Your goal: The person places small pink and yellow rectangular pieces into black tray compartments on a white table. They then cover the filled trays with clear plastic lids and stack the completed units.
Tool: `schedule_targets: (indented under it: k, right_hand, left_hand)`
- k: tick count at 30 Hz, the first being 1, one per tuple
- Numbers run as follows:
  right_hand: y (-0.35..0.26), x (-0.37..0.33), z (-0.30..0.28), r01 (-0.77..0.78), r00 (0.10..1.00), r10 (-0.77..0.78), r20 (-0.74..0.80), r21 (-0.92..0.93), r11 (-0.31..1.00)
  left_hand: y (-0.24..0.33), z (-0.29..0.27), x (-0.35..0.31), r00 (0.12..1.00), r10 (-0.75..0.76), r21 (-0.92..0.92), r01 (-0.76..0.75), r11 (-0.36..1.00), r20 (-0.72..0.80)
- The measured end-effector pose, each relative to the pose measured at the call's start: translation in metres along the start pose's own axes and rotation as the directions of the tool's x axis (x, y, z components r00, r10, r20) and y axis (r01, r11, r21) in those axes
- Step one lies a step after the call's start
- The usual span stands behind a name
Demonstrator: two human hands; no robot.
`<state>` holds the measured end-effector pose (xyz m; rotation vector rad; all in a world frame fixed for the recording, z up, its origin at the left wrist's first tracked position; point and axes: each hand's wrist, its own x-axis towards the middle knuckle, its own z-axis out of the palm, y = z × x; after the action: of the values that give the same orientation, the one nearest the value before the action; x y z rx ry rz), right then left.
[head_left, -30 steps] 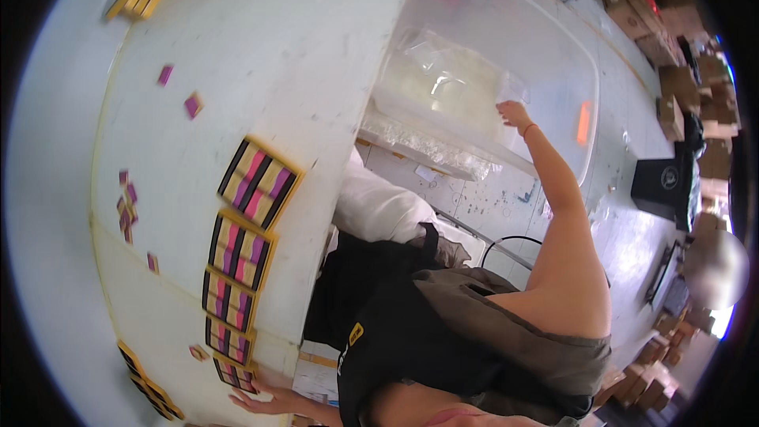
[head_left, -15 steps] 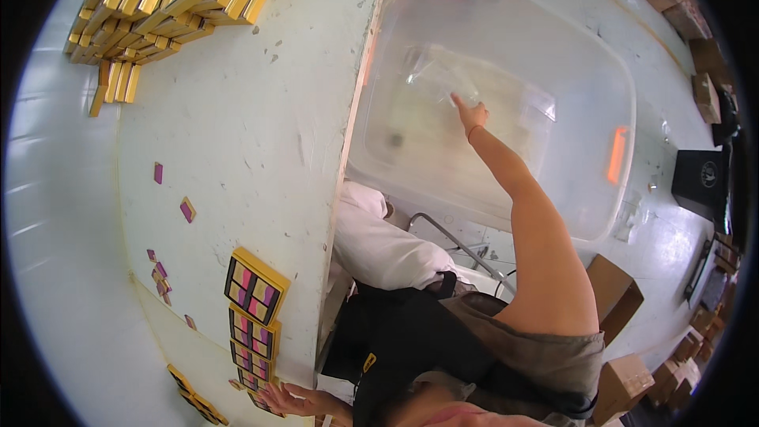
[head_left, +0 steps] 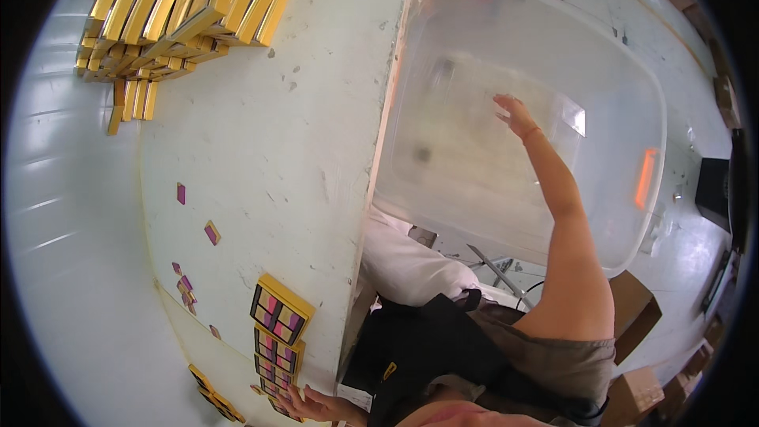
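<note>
My right hand (head_left: 514,115) reaches down into a large clear plastic bin (head_left: 632,111) standing on the floor beside the table, its fingers on a clear plastic bag (head_left: 482,103) at the bottom; whether it grips the bag is not clear. My left hand (head_left: 308,405) rests open near the table's front edge, just below a row of flat yellow boxes with pink, purple and black squares (head_left: 278,324). A pile of several gold-coloured boxes (head_left: 178,12) sits at the far end of the white table (head_left: 269,134).
Small pink and purple pieces (head_left: 212,232) lie scattered on the tabletop. A white bag (head_left: 411,265) sits under the table edge. Brown cartons (head_left: 636,308) stand on the floor to the right, with a black case (head_left: 715,190) beyond the bin.
The view has swung so the bin and the gold boxes come closer to centre. My right hand has moved deeper into the bin. My left hand stays at the table's front edge.
</note>
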<state>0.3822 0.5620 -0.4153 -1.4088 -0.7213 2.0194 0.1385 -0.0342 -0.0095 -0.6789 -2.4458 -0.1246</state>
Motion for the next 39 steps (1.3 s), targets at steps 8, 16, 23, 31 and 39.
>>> schedule_targets:
  k: [8, 16, 23, 31, 39]
  right_hand:
    - [0.004, 0.027, 0.080, 0.056, 0.998, -0.058, 0.034, 0.053, 0.997]
    - [-0.007, 0.036, 0.133, 0.171, 0.983, -0.177, -0.058, -0.100, 0.980]
    - [-0.009, 0.003, 0.079, 0.191, 0.968, -0.205, 0.147, 0.102, 0.976]
    - [-0.121, -0.169, 0.040, 0.311, 0.936, -0.298, 0.186, -0.045, 0.949]
    - [-0.141, -0.403, 0.217, 0.327, 0.614, -0.190, 0.766, -0.028, 0.945]
  left_hand:
    - [-0.015, 0.009, -0.002, 0.992, -0.124, -0.231, 0.127, 0.965, 0.028]
    - [-0.021, 0.007, -0.007, 0.988, -0.150, -0.158, 0.154, 0.975, 0.039]
    - [-0.004, -0.004, 0.011, 0.959, -0.282, -0.322, 0.262, 0.910, -0.017]
    - [0.033, 0.010, 0.039, 0.996, -0.085, -0.727, 0.058, 0.684, 0.001]
    - [0.111, 0.004, 0.085, 0.692, 0.550, -0.741, 0.646, -0.183, 0.468]
